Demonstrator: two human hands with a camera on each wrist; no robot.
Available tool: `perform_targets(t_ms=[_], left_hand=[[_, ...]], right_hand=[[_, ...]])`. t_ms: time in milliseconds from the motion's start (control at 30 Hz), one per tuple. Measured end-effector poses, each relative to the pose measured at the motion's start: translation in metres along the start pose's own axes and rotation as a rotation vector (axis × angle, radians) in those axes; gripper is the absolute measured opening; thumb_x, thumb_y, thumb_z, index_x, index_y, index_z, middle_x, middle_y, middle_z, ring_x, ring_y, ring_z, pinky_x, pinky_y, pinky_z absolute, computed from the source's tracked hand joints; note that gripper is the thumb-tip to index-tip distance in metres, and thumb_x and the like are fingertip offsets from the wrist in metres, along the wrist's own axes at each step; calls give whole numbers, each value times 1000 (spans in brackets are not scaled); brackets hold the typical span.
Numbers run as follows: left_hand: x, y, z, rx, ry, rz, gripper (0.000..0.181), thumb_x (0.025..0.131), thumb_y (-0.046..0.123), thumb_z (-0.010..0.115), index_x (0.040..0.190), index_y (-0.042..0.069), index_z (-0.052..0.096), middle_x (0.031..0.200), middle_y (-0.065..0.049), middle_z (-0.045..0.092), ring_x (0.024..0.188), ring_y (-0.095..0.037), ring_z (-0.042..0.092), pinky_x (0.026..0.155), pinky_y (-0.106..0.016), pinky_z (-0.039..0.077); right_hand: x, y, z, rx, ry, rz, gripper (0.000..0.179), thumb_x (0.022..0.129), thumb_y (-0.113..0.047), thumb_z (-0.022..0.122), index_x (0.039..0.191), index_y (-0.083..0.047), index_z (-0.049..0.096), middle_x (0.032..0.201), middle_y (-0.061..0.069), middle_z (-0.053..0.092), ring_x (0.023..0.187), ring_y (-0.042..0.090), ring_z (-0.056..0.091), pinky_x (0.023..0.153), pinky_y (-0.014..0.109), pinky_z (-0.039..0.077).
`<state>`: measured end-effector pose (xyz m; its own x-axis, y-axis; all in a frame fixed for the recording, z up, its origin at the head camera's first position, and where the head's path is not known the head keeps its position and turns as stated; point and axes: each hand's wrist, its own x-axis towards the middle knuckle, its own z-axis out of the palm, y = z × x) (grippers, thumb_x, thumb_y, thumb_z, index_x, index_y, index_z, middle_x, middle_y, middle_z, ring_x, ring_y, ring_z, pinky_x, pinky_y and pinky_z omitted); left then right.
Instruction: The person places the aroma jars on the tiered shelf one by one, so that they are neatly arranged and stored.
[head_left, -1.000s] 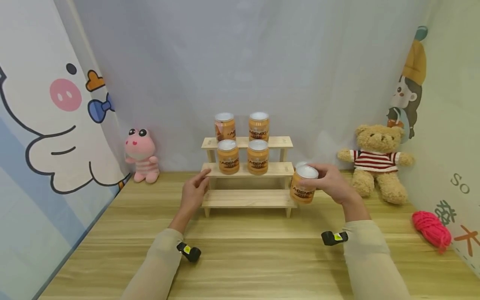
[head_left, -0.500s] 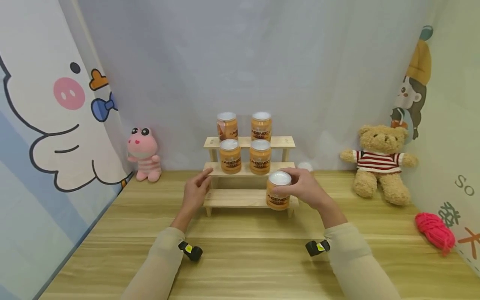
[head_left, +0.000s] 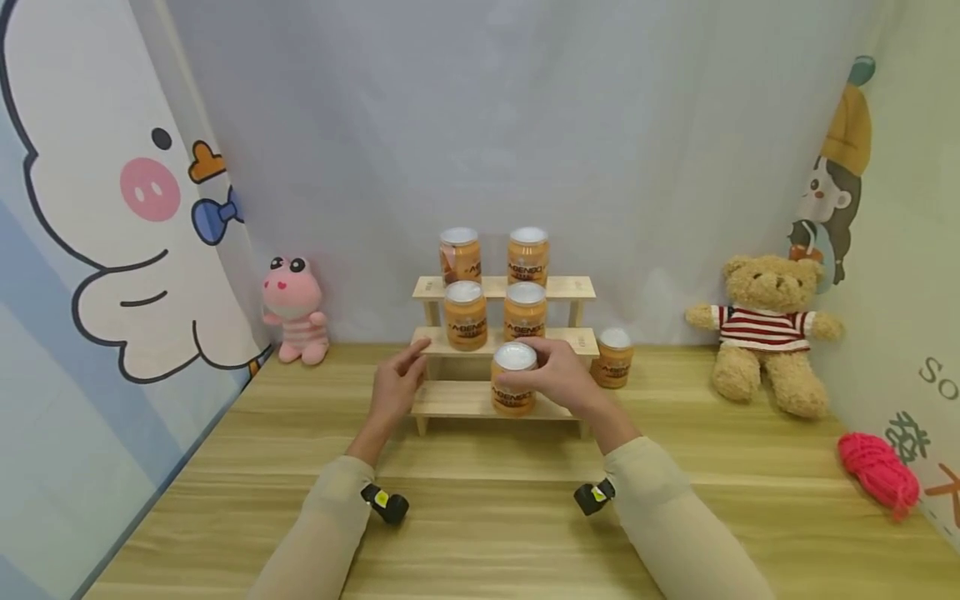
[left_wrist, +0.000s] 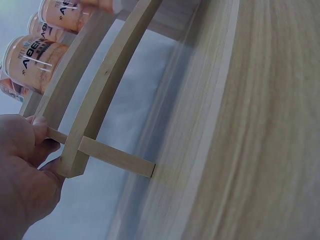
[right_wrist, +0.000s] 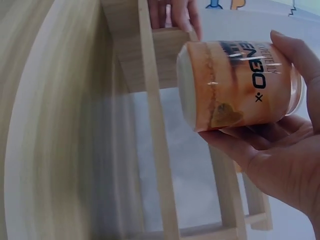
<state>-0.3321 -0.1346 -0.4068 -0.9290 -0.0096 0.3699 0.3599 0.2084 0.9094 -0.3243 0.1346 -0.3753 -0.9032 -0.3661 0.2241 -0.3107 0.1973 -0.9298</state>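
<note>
My right hand point(head_left: 558, 377) grips an orange jar point(head_left: 513, 390) with a white lid, in front of the stepped wooden rack point(head_left: 450, 400). In the right wrist view the thumb and fingers wrap the jar point(right_wrist: 235, 85) near its lid, and its base seems just off the lowest tier. At the rack's left end my left hand point(head_left: 396, 387) holds the side; in the left wrist view the hand point(left_wrist: 25, 170) has its digits against the tier ends. Two like jars stand on the middle tier, the right one point(head_left: 525, 308) partly hidden, and two on the top tier point(head_left: 570, 287).
Another orange jar point(head_left: 615, 360) stands on the table point(head_left: 480, 517) just right of the rack. A pink plush toy point(head_left: 295, 312) sits at the back left. To the right are a teddy bear point(head_left: 765, 333) and a bundle of pink yarn point(head_left: 877, 473).
My right hand has carried its jar leftward from beside the rack to in front of the lowest tier, baring the jar behind it. My left hand stays at the rack's left end.
</note>
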Motion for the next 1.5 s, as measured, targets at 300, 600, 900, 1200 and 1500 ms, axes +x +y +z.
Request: perform_targets(t_ms=[300,600,900,1200,1500], left_hand=[[10,-25,2,2,22,-1,32,101,1,57,133,-2,63,92,-14,64,73,-35,52,55,-20,41],[14,-40,3,15,58,3,31,101,7,59,132,7,67,90,-8,64,67,-15,50,55,-19,41],[15,-43,3,22,57,-3,31,102,10,59,132,7,67,97,-18,63,72,-20,53,56,-17,42],[17,-41,4,14,59,2,31,101,8,60,131,4,66,100,-22,65,72,-18,53,57,-16,43],[16,-40,5,13,70,18,29,101,4,60,129,2,67,91,-19,64,68,-14,52,56,-17,43]], right_hand=[[17,6,23,-20,-30,-13,48,79,-23,87,120,-8,69,107,9,69,95,24,66,81,40,55],[26,7,34,-21,-45,14,51,78,-25,88,124,-12,68,110,6,68,97,24,65,82,40,54],[30,2,43,-53,-28,72,65,76,-30,90,134,-16,64,116,6,66,103,23,63,87,42,53],[36,0,49,-21,-55,90,67,78,-29,88,138,-17,62,116,6,67,104,24,63,88,42,52],[39,4,53,17,-77,61,63,82,-24,85,139,-15,60,122,6,66,111,23,61,94,45,50]])
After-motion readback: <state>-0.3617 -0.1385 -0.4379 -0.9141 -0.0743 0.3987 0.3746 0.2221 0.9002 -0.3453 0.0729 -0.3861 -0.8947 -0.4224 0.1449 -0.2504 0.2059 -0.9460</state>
